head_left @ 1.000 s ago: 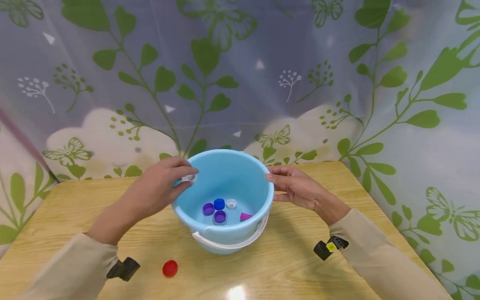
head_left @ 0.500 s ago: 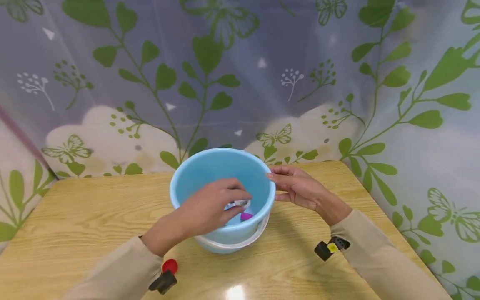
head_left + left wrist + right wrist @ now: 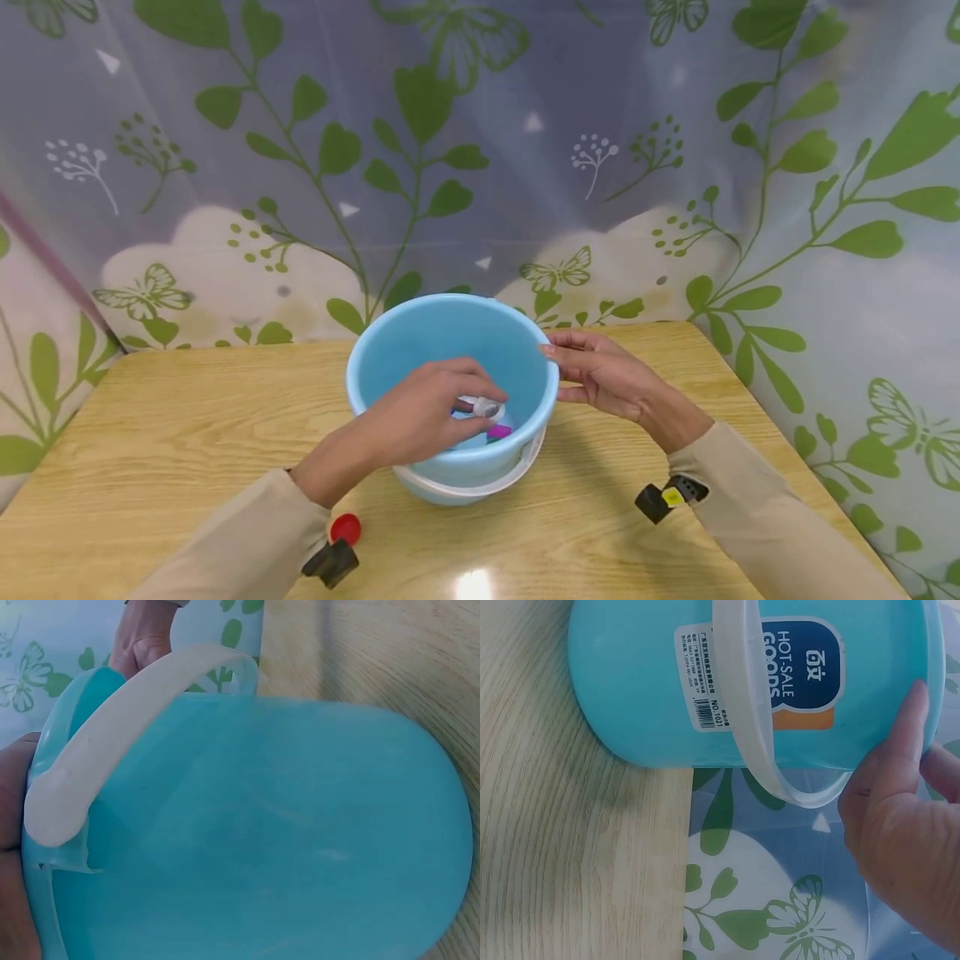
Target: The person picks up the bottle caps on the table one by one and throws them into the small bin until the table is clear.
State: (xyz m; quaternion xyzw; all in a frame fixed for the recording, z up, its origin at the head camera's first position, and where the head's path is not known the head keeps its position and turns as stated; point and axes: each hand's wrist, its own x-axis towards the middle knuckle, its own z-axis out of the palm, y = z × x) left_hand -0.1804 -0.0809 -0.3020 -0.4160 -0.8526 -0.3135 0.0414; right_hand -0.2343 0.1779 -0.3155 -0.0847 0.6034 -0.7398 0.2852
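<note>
A light blue bucket (image 3: pixel 450 333) stands upright on the table, its white handle (image 3: pixel 112 731) hanging down on the near side. My left hand (image 3: pixel 431 408) reaches over the near rim into the bucket. Its thumb and fingers pinch a small clear-white bottle cap (image 3: pixel 487 407) above the bottom. Below it lies a magenta piece (image 3: pixel 498 432); the hand hides most other pieces. My right hand (image 3: pixel 615 379) holds the bucket at its right rim. In the right wrist view, one digit of that hand (image 3: pixel 907 825) presses the outer wall close to the rim.
A red bottle cap (image 3: pixel 346 529) lies on the wooden table (image 3: pixel 225 400), close to my left wrist camera. Behind the table hangs a leaf-printed cloth (image 3: pixel 480 167). A printed label (image 3: pixel 802 675) is stuck to the bucket's right side.
My left hand has moved from the left rim rightward and down into the bucket, carrying the clear-white cap. My right hand has stayed at the right rim.
</note>
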